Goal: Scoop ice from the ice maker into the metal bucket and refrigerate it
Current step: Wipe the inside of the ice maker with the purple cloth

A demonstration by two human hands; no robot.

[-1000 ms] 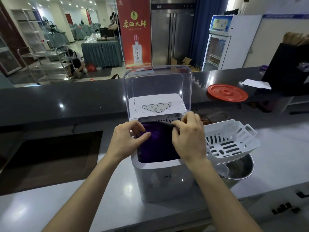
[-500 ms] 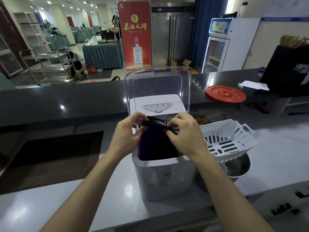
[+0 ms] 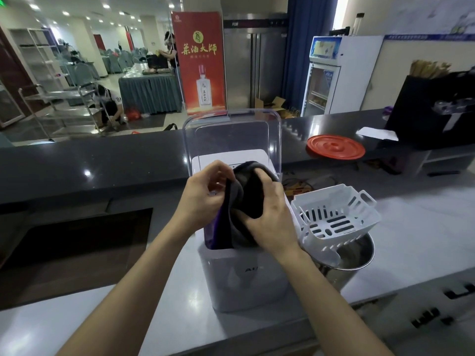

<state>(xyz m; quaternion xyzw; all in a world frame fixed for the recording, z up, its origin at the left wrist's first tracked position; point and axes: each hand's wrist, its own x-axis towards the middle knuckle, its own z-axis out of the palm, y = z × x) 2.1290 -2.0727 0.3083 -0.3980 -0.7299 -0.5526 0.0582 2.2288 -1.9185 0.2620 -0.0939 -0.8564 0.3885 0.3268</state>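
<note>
At nine o'clock from the ice maker (image 3: 244,278), a dark sunken recess (image 3: 77,242) cuts into the pale counter (image 3: 167,317). Its near edge leaves a strip of open counter in front. A raised dark ledge (image 3: 102,163) walls off the far side. The ice maker stands near the counter's front edge with its clear lid (image 3: 231,140) tipped upright.

The left hand (image 3: 205,196) pinches one fold of a dark cloth (image 3: 246,199) with curled fingers. The right hand (image 3: 272,222) grips the bunched rest. The cloth's lower end hangs into the machine's opening.

At three o'clock, just beside the machine, a white slotted basket (image 3: 336,219) rests tilted on the metal bucket (image 3: 357,255), with open counter beyond it. A red lid (image 3: 335,147) lies on the ledge at one o'clock.

A second ago the cloth lay flat across the opening. Both hands have since risen and gathered it, while the basket and bucket have stayed put.
</note>
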